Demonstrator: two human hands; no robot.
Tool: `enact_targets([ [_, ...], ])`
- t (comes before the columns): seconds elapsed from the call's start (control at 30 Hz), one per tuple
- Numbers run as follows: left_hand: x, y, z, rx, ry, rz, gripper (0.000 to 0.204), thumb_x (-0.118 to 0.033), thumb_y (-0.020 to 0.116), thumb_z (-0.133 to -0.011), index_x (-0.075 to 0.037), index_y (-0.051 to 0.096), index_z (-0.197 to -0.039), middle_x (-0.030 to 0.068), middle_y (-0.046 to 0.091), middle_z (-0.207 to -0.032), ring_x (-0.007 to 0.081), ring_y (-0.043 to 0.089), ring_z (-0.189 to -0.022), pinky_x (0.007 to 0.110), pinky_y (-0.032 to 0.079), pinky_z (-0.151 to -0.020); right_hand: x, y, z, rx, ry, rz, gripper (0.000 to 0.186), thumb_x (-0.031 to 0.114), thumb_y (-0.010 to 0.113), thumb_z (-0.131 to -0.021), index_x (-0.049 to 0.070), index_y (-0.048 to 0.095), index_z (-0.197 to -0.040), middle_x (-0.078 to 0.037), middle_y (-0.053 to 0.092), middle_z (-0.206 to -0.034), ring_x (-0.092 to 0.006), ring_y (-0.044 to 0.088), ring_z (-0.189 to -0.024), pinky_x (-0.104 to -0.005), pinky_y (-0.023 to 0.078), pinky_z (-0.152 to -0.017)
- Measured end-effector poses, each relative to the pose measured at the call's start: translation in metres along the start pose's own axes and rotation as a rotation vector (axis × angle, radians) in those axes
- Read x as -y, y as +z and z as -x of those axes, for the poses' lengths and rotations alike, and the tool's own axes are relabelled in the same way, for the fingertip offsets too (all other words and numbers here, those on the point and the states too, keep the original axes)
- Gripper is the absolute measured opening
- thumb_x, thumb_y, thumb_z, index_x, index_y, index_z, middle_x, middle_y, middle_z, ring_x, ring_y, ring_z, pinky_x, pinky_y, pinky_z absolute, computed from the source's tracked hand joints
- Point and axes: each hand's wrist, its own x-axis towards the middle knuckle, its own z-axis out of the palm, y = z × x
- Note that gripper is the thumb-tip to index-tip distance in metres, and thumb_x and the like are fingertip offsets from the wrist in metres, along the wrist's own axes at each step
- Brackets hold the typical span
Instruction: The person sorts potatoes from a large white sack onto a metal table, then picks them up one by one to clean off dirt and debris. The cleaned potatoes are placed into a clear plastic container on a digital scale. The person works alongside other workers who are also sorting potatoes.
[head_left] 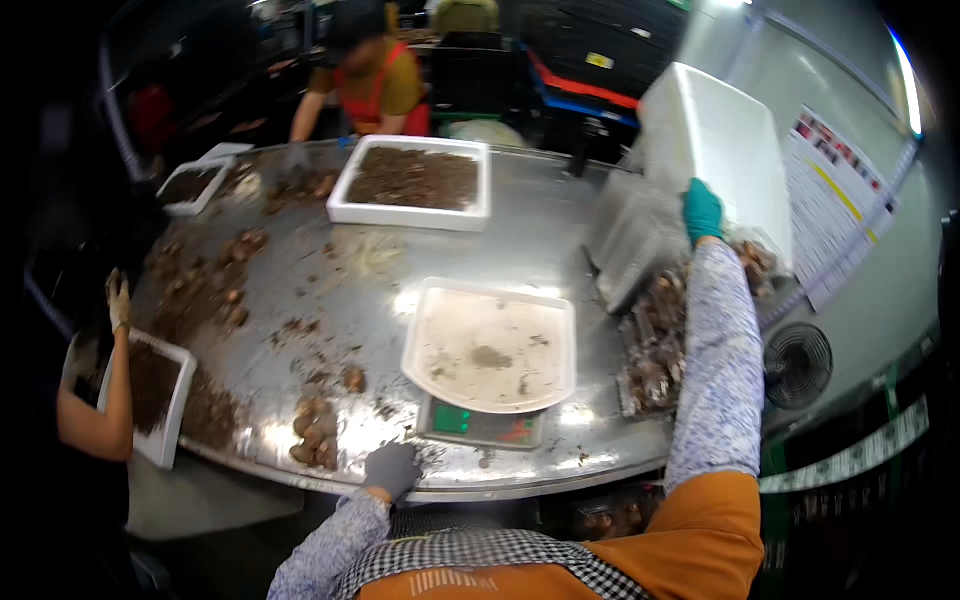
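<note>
My right hand point(703, 210), in a teal glove, is stretched far forward to the right. It is at the lower left side of a tall white foam box point(740, 140), beside stacked clear plastic containers point(635, 235). Its fingers are blurred, so I cannot make out a grip. My left hand point(393, 470), in a grey glove, rests curled on the table's front edge, with nothing visible in it. Between my hands a white tray point(490, 345) sits on a scale point(480, 425) with a lit green display. Dirt bits lie in the tray. Brown roundish pieces point(316, 435) are heaped left of my left hand.
Filled clear packs point(655, 345) line the table's right side, near a small black fan point(798, 365). A foam box of brown soil-like material point(415, 180) stands at the back. A co-worker point(380, 85) works across the table; another's gloved hand point(118, 300) is at left, above another foam box point(178, 400).
</note>
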Motion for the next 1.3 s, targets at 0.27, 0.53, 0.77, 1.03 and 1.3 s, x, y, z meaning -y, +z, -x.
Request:
enact_targets([
  [0.27, 0.006, -0.002, 0.011, 0.032, -0.001, 0.038, 0.031, -0.029, 0.067, -0.074, -0.011, 0.065, -0.099, 0.0129, 0.065, -0.099, 0.0302, 0.062, -0.097, 0.044, 0.05, -0.08, 0.244, -0.151, 0.045, -0.075, -0.326, -0.386, 0.01, 0.012, 0.063, -0.082, 0.009, 0.054, -0.081, -0.012, 0.055, -0.066, -0.0311, 0.057, -0.055, -0.0408, 0.044, -0.048],
  [0.53, 0.021, 0.009, 0.011, -0.055, 0.118, 0.098, 0.032, -0.031, 0.064, -0.077, -0.009, 0.064, -0.101, 0.0158, 0.064, -0.096, 0.0328, 0.063, -0.091, 0.045, 0.05, -0.08, 0.379, -0.199, 0.23, 0.5, -0.371, -0.342, 0.024, 0.02, 0.061, -0.084, 0.003, 0.057, -0.101, -0.011, 0.059, -0.062, -0.0284, 0.06, -0.053, -0.0393, 0.046, -0.05],
  [0.77, 0.04, -0.064, 0.037, 0.19, 0.171, 0.559, 0.041, -0.04, 0.056, -0.087, -0.003, 0.06, -0.105, 0.0235, 0.061, -0.098, 0.0366, 0.062, -0.086, 0.044, 0.048, -0.08, 0.42, -0.195, 0.234, 0.701, -0.232, -0.266, 0.061, 0.028, 0.062, -0.085, -0.003, 0.043, -0.133, -0.014, 0.064, -0.068, -0.0306, 0.063, -0.06, -0.0404, 0.048, -0.054],
  [1.03, 0.154, -0.074, 0.021, 0.116, 0.278, 1.225, 0.039, -0.009, 0.063, -0.083, 0.001, 0.054, -0.119, 0.0152, 0.056, -0.107, 0.0197, 0.061, -0.081, 0.03, 0.05, -0.068, 0.476, -0.234, 0.207, 0.324, 0.072, -0.622, 0.044, 0.021, 0.065, -0.087, 0.008, 0.054, -0.127, -0.014, 0.068, -0.086, -0.0277, 0.066, -0.071, -0.0363, 0.052, -0.062],
  [1.3, 0.195, -0.119, 0.021, 0.372, 0.62, 1.556, 0.048, -0.014, 0.063, -0.085, -0.001, 0.05, -0.129, 0.0141, 0.058, -0.118, 0.0185, 0.063, -0.091, 0.028, 0.054, -0.076, 0.577, -0.241, 0.25, 0.872, 0.57, -1.239, 0.022, 0.017, 0.064, -0.088, 0.006, 0.067, -0.107, -0.007, 0.069, -0.088, -0.0121, 0.062, -0.071, -0.0262, 0.05, -0.063],
])
